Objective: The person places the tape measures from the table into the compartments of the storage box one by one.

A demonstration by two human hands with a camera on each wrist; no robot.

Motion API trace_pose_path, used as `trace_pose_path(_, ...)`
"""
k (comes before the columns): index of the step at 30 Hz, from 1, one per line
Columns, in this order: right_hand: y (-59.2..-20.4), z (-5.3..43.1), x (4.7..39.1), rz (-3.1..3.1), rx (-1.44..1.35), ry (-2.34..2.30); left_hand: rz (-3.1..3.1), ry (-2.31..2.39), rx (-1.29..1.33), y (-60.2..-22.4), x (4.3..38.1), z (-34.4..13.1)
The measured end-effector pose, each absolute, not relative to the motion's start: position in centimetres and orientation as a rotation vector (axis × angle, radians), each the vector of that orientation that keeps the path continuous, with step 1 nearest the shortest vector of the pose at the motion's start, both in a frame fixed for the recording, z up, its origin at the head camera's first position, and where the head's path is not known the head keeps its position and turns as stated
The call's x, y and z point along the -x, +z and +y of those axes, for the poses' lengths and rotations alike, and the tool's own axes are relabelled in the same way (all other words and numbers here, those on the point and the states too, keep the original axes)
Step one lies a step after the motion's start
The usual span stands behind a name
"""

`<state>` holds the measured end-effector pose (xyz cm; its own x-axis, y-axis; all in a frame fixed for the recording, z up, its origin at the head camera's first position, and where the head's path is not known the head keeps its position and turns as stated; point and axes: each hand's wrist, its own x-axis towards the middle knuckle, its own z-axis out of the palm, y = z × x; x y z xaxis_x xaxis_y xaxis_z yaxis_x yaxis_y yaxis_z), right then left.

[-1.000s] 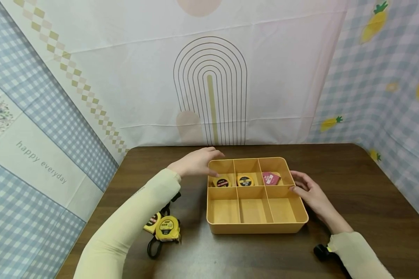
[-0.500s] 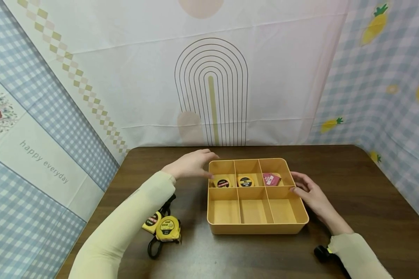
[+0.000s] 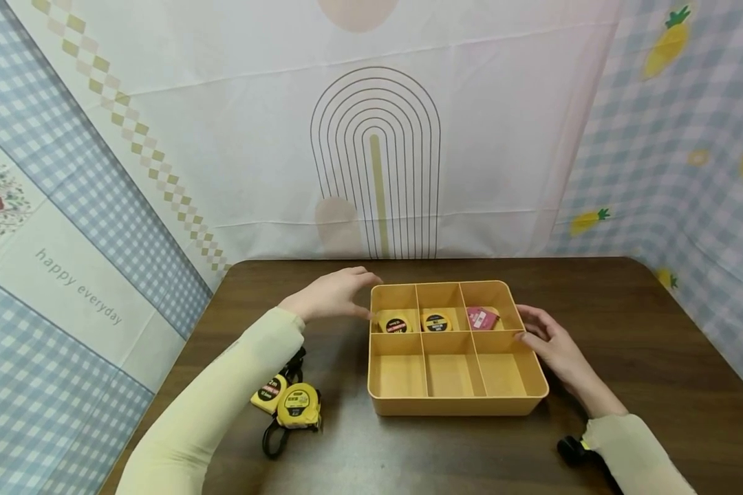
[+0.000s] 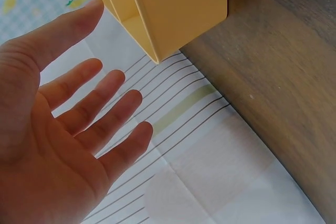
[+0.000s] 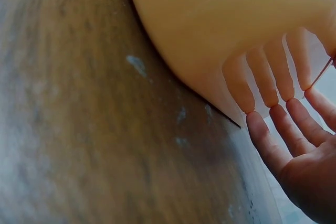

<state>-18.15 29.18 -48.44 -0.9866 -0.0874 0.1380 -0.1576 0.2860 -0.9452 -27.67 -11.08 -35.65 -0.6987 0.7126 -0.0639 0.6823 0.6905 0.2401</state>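
Observation:
A yellow storage box [image 3: 458,405] with six compartments sits on the table. Two yellow tape measures [image 3: 397,324] [image 3: 436,322] and a pink tape measure [image 3: 481,318] lie in its back row, one per compartment. My left hand [image 3: 331,295] is beside the box's back left corner, its fingers spread and holding nothing; the left wrist view shows the palm apart from the box wall [image 4: 184,9]. At the right side, my right hand [image 3: 554,347] holds the box wall, fingertips against its outside and thumb over the rim. In the right wrist view those fingertips [image 5: 257,121] meet the wall.
Left of the box lie two more yellow tape measures [image 3: 298,405] [image 3: 269,393] with black straps. Beside my right sleeve is a small black object [image 3: 572,450], partly hidden. Behind the brown table [image 3: 421,454] hangs a patterned cloth [image 3: 470,158].
My left hand has drawn back leftward from the box's rim, its thumb leaving the back left compartment. The right hand and the box stay almost where they were.

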Motion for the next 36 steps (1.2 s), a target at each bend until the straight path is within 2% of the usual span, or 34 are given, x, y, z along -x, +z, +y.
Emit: trace_pose_path(36,-48.7,29.2,18.3,-2.438,-0.26,1.846,2.736,0.299,-1.031,-35.9,25.1,-14.4)
